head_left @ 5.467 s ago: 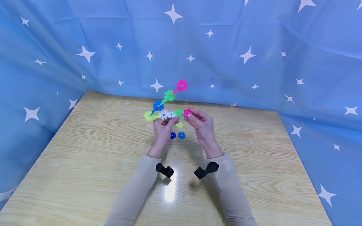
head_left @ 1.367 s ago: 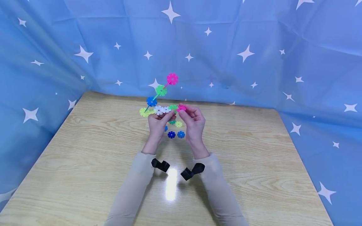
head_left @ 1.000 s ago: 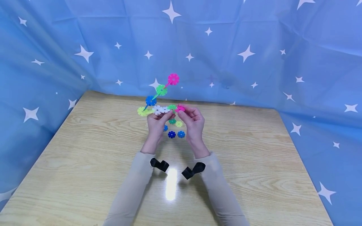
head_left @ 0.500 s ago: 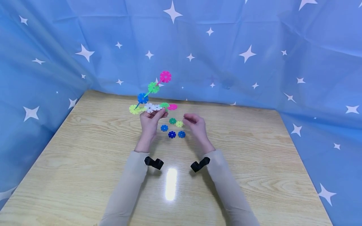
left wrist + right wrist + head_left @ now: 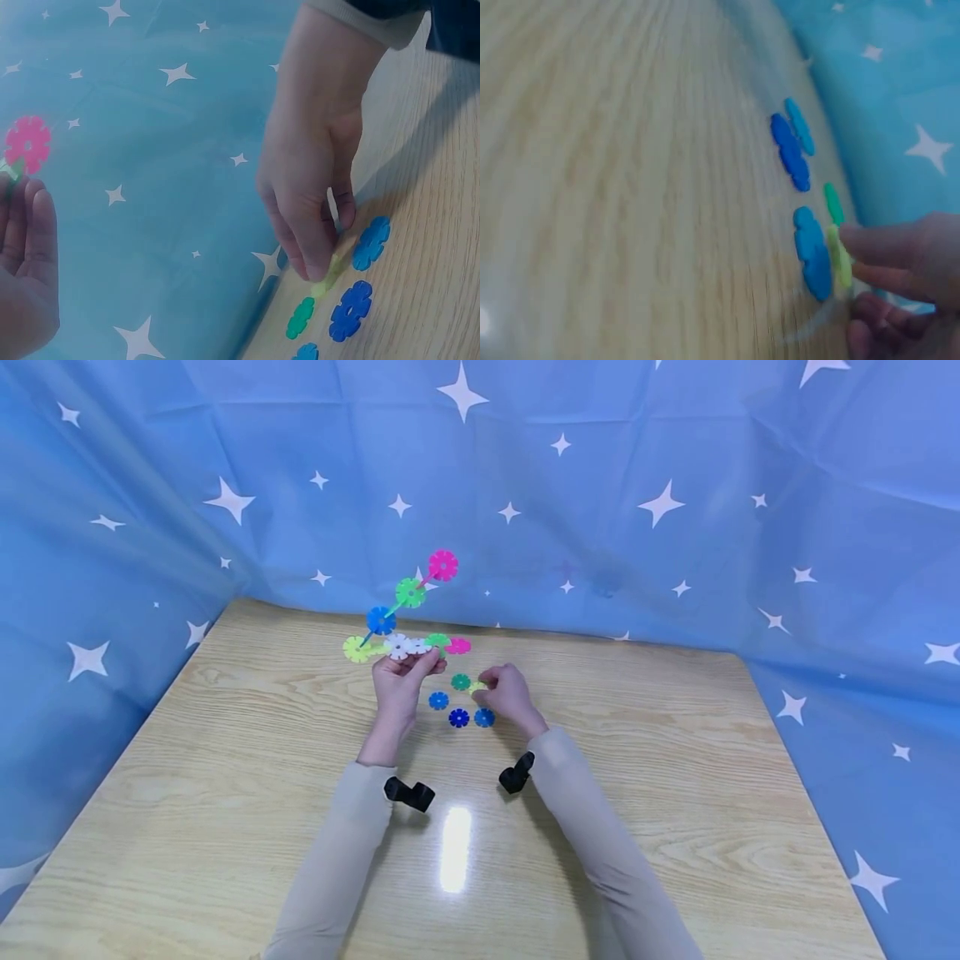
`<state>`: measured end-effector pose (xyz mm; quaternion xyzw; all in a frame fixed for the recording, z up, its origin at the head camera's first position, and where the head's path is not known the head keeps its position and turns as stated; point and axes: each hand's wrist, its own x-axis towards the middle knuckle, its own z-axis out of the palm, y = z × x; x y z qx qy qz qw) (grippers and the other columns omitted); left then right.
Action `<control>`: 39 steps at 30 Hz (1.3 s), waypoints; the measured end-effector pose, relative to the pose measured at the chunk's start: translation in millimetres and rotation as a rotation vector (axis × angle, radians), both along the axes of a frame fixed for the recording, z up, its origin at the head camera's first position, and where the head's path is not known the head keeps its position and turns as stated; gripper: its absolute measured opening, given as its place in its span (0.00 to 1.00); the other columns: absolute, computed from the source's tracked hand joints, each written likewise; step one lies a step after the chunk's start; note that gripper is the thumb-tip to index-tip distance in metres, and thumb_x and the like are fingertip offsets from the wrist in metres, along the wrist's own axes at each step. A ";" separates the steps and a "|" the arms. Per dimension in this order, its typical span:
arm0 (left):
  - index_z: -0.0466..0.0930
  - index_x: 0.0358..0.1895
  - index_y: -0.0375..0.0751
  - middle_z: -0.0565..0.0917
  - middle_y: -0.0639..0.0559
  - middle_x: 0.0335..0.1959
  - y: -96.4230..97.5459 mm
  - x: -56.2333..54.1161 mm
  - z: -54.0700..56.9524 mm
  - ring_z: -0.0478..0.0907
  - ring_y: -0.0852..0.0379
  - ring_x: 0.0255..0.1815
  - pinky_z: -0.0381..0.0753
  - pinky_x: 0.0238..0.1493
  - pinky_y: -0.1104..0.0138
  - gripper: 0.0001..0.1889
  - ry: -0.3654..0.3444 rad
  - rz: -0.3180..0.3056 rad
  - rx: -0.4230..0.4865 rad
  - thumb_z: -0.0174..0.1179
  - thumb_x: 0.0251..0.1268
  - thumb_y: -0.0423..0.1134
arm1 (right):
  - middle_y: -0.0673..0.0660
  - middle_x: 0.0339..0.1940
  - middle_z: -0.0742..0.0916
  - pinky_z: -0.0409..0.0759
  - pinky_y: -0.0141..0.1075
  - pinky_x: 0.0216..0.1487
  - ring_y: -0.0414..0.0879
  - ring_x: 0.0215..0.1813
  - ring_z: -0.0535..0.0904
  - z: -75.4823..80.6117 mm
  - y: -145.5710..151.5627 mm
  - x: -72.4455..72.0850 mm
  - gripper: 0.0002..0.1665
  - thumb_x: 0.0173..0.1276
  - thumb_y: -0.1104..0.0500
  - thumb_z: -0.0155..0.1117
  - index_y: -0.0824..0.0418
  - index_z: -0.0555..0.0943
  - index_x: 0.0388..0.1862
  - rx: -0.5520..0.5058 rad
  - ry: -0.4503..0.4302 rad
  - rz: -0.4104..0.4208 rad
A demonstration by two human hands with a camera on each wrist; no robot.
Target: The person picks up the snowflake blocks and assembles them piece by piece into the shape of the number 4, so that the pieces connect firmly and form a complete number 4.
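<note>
My left hand (image 5: 397, 692) holds up a chain of interlocking snowflake discs, pinching it near a white disc (image 5: 398, 647) and a green disc (image 5: 436, 641). A pink disc (image 5: 458, 646) ends the lower row. From the yellow disc (image 5: 356, 649) at the left end, a branch climbs through a blue disc (image 5: 381, 621) and a green one to a pink disc (image 5: 443, 565). My right hand (image 5: 508, 693) is down at the table, its fingertips pinching a loose yellow snowflake disc (image 5: 840, 259). In the left wrist view, the fingers partly cover that yellow disc (image 5: 327, 279).
Near the right hand, a green disc (image 5: 461, 682), a dark blue disc (image 5: 459, 718) and two lighter blue discs, one at the left (image 5: 438, 700) and one at the right (image 5: 484, 717), lie on the wooden table (image 5: 675, 793). A blue star-patterned cloth (image 5: 570, 510) hangs behind.
My right hand has let go of the pink disc on the chain and come down to the yellow disc on the table. My left hand has shifted left with the chain.
</note>
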<state>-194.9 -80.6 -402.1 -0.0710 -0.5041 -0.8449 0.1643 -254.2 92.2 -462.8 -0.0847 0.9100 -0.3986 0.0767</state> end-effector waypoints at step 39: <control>0.84 0.28 0.45 0.85 0.53 0.23 2.2 0.1 -9.3 0.83 0.61 0.24 0.85 0.36 0.68 0.14 0.036 -0.037 -0.020 0.58 0.58 0.21 | 0.47 0.26 0.86 0.85 0.31 0.33 0.40 0.28 0.84 79.7 4.4 53.1 0.10 0.59 0.74 0.63 0.80 0.76 0.39 -0.844 0.318 -0.095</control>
